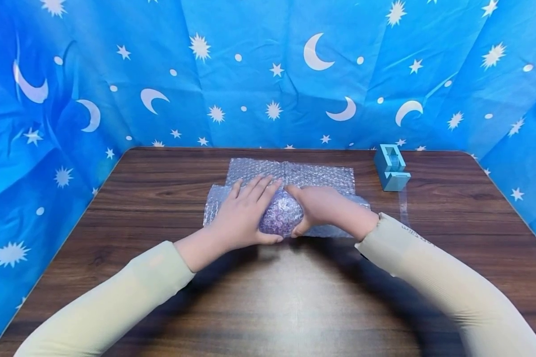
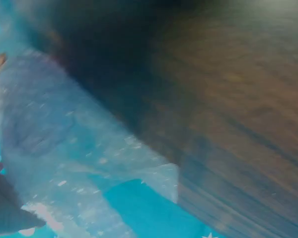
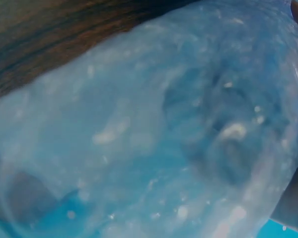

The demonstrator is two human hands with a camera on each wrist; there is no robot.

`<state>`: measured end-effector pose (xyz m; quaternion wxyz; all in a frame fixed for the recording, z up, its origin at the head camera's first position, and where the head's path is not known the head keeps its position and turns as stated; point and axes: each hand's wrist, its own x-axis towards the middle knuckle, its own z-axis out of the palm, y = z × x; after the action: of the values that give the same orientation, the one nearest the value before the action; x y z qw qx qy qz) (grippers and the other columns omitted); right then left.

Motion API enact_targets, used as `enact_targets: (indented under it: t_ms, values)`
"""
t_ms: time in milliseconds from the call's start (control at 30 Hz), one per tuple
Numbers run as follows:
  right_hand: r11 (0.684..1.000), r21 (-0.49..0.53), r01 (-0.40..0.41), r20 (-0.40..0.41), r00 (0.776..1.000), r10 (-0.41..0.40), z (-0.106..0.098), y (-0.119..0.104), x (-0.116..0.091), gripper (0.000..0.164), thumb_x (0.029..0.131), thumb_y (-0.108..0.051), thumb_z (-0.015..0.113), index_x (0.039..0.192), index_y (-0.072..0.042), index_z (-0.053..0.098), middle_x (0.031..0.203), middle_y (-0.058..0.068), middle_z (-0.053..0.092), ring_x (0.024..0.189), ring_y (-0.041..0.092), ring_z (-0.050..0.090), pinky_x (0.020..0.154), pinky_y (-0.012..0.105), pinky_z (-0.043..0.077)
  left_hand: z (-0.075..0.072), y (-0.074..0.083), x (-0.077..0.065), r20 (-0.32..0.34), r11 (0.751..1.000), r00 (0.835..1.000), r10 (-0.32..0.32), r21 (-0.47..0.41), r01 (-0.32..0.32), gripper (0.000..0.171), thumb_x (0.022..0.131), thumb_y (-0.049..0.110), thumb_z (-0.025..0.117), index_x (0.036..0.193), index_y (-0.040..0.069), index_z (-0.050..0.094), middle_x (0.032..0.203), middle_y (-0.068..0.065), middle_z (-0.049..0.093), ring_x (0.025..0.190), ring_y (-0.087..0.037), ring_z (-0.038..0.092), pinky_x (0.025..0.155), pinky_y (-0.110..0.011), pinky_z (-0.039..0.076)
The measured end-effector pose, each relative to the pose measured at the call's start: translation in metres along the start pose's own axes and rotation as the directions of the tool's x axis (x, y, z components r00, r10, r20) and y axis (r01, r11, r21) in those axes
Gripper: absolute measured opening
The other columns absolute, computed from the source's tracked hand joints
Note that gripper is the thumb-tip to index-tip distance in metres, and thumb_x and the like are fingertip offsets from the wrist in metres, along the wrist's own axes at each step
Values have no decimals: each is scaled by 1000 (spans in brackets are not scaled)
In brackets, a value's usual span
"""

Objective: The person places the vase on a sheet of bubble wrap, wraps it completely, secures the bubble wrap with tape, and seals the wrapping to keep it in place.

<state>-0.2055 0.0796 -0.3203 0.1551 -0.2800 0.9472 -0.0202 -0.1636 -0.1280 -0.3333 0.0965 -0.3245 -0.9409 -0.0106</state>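
Note:
At the middle of the table, a rounded purple item [image 1: 281, 215] shows through the clear bubble wrap [image 1: 326, 176] that covers it. My left hand [image 1: 241, 218] grips this bundle from the left, fingers over its far side and thumb along the near side. From the right, my right hand [image 1: 323, 206] holds it between thumb and fingers. Loose wrap spreads out behind the bundle and to both sides. Up close and blurred, the bubble wrap [image 2: 64, 124] fills the left of the left wrist view. The same wrap [image 3: 139, 124] spans most of the right wrist view.
A light blue tape dispenser [image 1: 390, 168] stands at the back right of the dark wooden table [image 1: 161, 168]. A strip of clear tape [image 1: 404, 206] lies on the table in front of it. Behind the table hangs a blue cloth [image 1: 268, 74] with white moons and stars.

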Motion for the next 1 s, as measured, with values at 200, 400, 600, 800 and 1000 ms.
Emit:
enact_targets:
  t_ms: [200, 400, 600, 800, 1000]
  values:
    - [1000, 22, 5, 35, 999, -6, -4, 0, 2, 110, 74, -52, 88, 157, -7, 33, 135, 18, 68, 121, 36, 68, 103, 52, 56, 12, 0, -5, -69, 989, 995, 66, 135, -56, 116, 74, 73, 76, 159, 8, 34, 163, -21, 38, 151, -40, 39, 121, -66, 32]
    - [999, 44, 18, 52, 998, -21, -5, 1, 5, 110, 75, -51, 87, 158, -4, 33, 141, 20, 64, 128, 37, 64, 110, 52, 51, 18, 3, -2, -58, 984, 996, 74, 165, -63, 121, 70, 77, 76, 159, 8, 33, 162, -21, 41, 148, -40, 43, 119, -67, 35]
    - [996, 76, 36, 57, 998, -40, -4, 6, 5, 114, 76, -51, 87, 160, -1, 28, 143, 21, 62, 130, 38, 63, 113, 50, 49, 20, 6, 4, -80, 981, 994, 70, 184, -54, 124, 64, 76, 81, 156, 5, 38, 147, -23, 56, 132, -38, 60, 115, -63, 42]
    - [990, 137, 27, 70, 997, -37, -2, 13, 4, 113, 77, -49, 86, 161, -3, 26, 147, 21, 59, 132, 38, 60, 114, 51, 48, 25, 8, 11, -147, 968, 982, 117, 239, -80, 115, 61, 70, 87, 146, 4, 47, 130, -24, 66, 117, -37, 68, 108, -55, 51]
    - [987, 151, 58, 44, 997, -65, -3, 14, 5, 105, 75, -46, 88, 156, -5, 35, 137, 19, 65, 124, 36, 65, 109, 51, 52, 28, 8, 14, -188, 975, 975, 118, 210, -78, 112, 57, 65, 91, 142, 3, 51, 125, -25, 68, 109, -37, 71, 99, -49, 57]
